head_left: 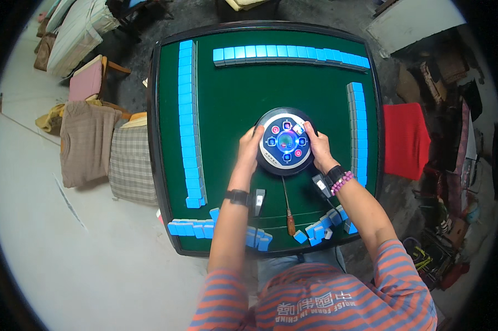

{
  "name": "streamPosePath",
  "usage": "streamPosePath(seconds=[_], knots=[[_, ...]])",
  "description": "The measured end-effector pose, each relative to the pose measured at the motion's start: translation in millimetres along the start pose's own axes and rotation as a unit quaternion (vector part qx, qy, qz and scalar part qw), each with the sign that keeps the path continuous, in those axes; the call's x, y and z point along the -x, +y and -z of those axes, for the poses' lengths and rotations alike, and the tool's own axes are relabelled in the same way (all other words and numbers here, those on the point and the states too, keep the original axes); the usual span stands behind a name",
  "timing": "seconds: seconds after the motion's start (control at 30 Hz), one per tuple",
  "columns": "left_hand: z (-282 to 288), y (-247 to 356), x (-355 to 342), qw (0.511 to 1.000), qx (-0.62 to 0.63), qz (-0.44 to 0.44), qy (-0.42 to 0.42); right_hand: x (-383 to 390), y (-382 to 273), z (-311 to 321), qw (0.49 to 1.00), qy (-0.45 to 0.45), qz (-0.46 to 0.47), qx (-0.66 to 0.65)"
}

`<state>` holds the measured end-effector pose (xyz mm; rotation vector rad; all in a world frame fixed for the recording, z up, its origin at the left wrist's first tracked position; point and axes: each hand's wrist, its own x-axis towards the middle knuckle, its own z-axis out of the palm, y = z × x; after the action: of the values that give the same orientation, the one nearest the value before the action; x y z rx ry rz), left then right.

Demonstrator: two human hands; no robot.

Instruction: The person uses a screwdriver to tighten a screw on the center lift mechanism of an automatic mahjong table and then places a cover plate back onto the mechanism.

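Over the middle of the green mahjong table (232, 182), a round black control console (271, 154) with a white ring, several lit buttons and a glowing blue clear centre sits between my hands. My left hand (250, 146) is closed round its left edge, thumb on the rim. On the opposite edge, my right hand (320, 148) grips it, thumb near the upper right. I cannot tell whether the console rests on the felt or is slightly lifted. Just below it lies a screwdriver (290, 220) with a brown handle, its thin shaft pointing toward the console.
Blue-backed mahjong tiles stand in a left row (187, 127), a far row (282, 52) and a right row (359, 132). Looser tiles (318, 229) lie along the near edge. A red chair (406, 140) stands at right, a checked cushioned chair (132, 163) at left.
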<state>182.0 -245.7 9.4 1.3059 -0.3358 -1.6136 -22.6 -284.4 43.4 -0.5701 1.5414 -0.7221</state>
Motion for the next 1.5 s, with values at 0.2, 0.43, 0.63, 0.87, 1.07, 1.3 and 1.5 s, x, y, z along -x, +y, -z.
streamPosePath(seconds=[0.2, 0.43, 0.63, 0.87, 1.07, 1.3, 1.5], knots=[[-6, -32, 24, 0.998, 0.047, 0.014, 0.047, 0, 10, 7, 0.997, -0.035, -0.034, -0.061], [-1, -27, 20, 0.997, -0.056, -0.015, 0.046, -6, 17, 3, 0.999, -0.005, 0.032, -0.018], [-5, -45, 24, 0.994, -0.042, -0.029, 0.099, -10, 0, 6, 0.997, -0.049, 0.041, 0.039], [2, -34, 19, 0.992, -0.112, -0.034, 0.047, -8, 19, 5, 0.999, -0.008, 0.052, 0.009], [-8, -45, 24, 0.993, -0.052, -0.041, 0.101, -15, 7, 6, 0.998, -0.019, 0.058, 0.017], [-4, -25, 20, 0.996, -0.081, -0.031, 0.032, -7, 21, 6, 0.998, 0.025, 0.047, 0.015], [-12, -43, 27, 0.992, -0.051, -0.07, 0.094, -15, 5, 9, 0.998, -0.038, 0.038, 0.045]])
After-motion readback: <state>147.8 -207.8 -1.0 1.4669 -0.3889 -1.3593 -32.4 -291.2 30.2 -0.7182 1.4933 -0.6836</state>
